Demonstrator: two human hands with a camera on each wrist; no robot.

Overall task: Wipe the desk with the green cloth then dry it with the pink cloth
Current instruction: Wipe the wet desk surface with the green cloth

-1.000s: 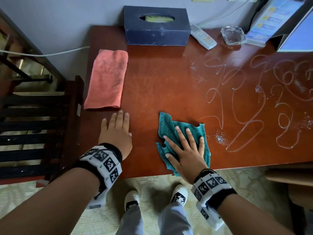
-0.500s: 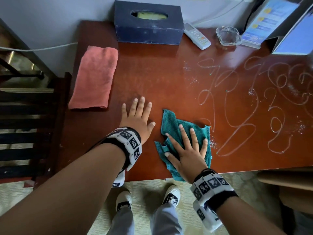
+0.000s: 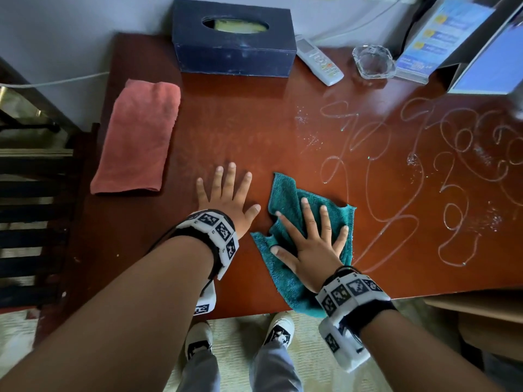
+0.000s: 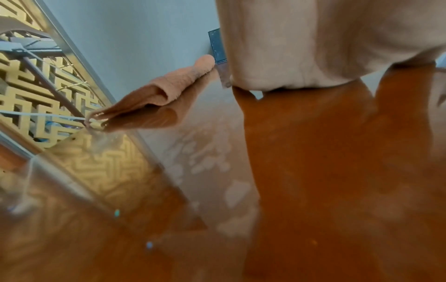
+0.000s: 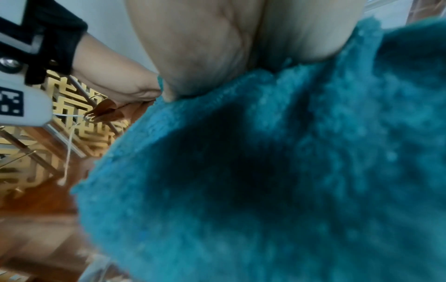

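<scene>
Right hand [image 3: 310, 244] spread flat on the crumpled green cloth [image 3: 285, 193], fingers straight, pressing rather than clutching, likely to drag it across the looping wet trails [image 3: 396, 176]; left hand [image 3: 226, 193] flat and empty on the desk [image 3: 240, 131], seemingly bracing; pink cloth [image 3: 138, 137] folded at the left edge, apparently kept dry for later.

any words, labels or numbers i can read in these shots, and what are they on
No text reads clearly in any view.
Leaflet: blue, with yellow and white print, too blurred to read.
Remote: button markings too small to read.
Wrist bands on the left hand and right hand: black-and-white square code markers, no words.
Tissue box, pink cloth, green cloth: no print visible.
Squiggles on the desk: not letters I can make out.
</scene>
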